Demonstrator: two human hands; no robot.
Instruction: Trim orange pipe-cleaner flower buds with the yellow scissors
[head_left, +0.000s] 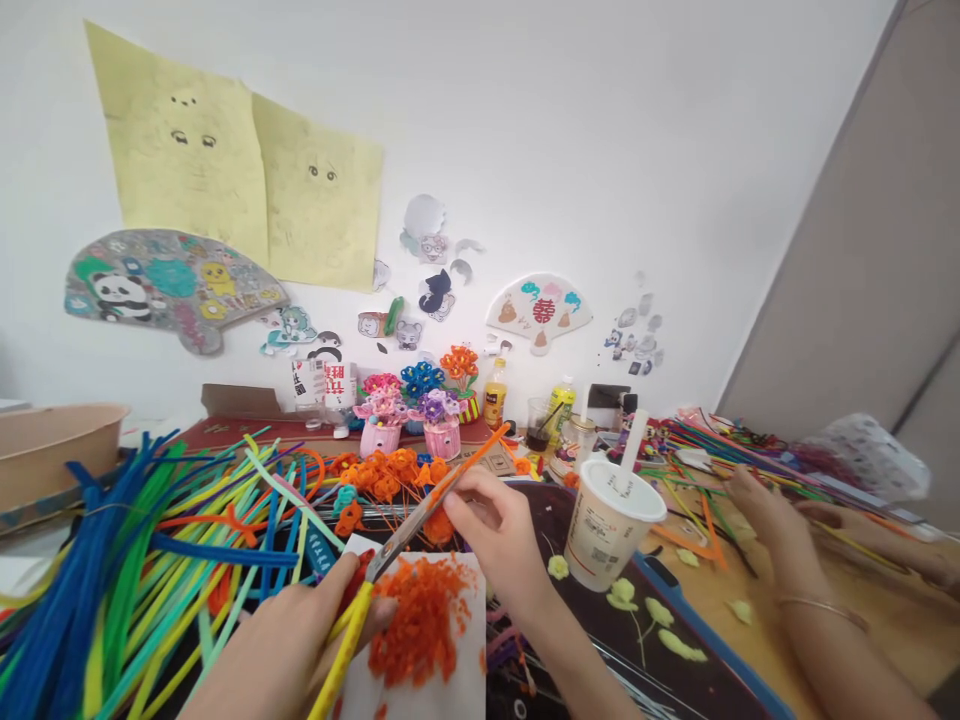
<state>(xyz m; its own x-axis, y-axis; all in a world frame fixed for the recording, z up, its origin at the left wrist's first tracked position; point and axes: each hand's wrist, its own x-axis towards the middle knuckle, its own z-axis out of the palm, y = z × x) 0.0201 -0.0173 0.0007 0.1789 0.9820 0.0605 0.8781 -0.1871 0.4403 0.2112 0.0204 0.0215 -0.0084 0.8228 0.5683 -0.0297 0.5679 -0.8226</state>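
My left hand is closed round a pair of scissors with yellow handles. Their metal blades point up and to the right, toward my other hand. An orange pipe cleaner lies along the blades, its far end sticking out past the fingers of my right hand, which pinches it. Whether the blades are parted is hard to make out. Below both hands, a heap of orange fuzz clippings covers much of a white sheet of paper.
Many coloured pipe cleaners spread over the left side. Orange pipe-cleaner flowers lie behind the paper. A lidded drink cup with a straw stands at right. Another person's arms rest on the wooden table.
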